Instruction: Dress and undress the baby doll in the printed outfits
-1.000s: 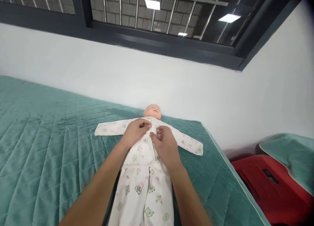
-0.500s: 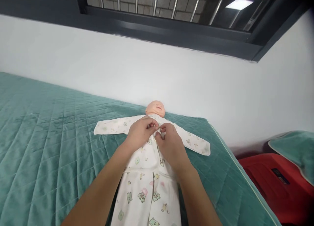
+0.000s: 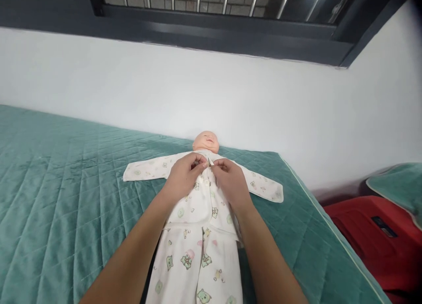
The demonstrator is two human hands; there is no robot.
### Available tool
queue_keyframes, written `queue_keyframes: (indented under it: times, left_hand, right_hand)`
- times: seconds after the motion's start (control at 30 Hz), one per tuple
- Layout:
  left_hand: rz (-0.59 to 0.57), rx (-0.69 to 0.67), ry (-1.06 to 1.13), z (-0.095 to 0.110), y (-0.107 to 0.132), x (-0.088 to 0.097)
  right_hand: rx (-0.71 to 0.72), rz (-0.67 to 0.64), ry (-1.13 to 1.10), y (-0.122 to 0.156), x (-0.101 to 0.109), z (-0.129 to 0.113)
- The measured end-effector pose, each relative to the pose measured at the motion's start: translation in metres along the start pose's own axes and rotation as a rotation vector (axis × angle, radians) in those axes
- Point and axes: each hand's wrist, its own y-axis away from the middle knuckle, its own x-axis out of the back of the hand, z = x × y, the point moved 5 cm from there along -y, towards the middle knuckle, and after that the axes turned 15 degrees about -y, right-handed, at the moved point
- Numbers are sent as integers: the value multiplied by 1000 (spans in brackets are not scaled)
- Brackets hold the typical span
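A baby doll (image 3: 206,141) lies on its back, head toward the wall, dressed in a white long-sleeved baby shirt (image 3: 189,209) and white trousers (image 3: 178,269), both printed with small bears. The shirt's sleeves spread out to both sides. At the chest, just below the neck, my left hand (image 3: 186,174) pinches one front edge of the shirt. My right hand (image 3: 231,178) pinches the opposite edge, close beside it. A small raised fold of cloth shows between the fingertips. Pale buttons sit on the front just below; the fingers partly hide the fastening.
A green quilted cover (image 3: 82,194) spreads under the doll, its piped edge running down on the right. Behind it stands a white wall (image 3: 148,88) beneath a dark window frame (image 3: 198,35) with metal bars. A red plastic object (image 3: 369,233) is at the right, partly under green cloth (image 3: 398,187).
Both hands stay at the shirt's chest, and the fingertips have drawn a little apart. A raised fold of cloth and pale buttons now show between them. The view has shifted slightly.
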Motion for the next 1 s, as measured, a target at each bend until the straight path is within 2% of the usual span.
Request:
queue_keyframes:
  times: [0.1, 0.17, 0.3, 0.67, 0.8, 0.9, 1.0]
  left_hand:
    - [-1, -2, 3, -1, 0, 0]
    - [0, 9, 14, -3, 0, 0]
    - [-4, 49, 53, -9, -1, 0]
    - [-40, 86, 102, -14, -2, 0]
    - [-57, 65, 106, -10, -2, -2]
    - [-23, 47, 150, -9, -3, -2]
    - [19, 85, 116, -11, -3, -1]
  right_hand:
    - [-75, -27, -198, -1, 1, 5]
    - [-47, -13, -215, 0, 0, 4]
    - [55, -19, -164, 2, -3, 1]
    - [2, -172, -18, 3, -6, 0]
    - [10, -175, 59, 5, -8, -2]
    - [26, -173, 100, 7, -8, -5]
    - [30, -186, 168, 10, -8, -9]
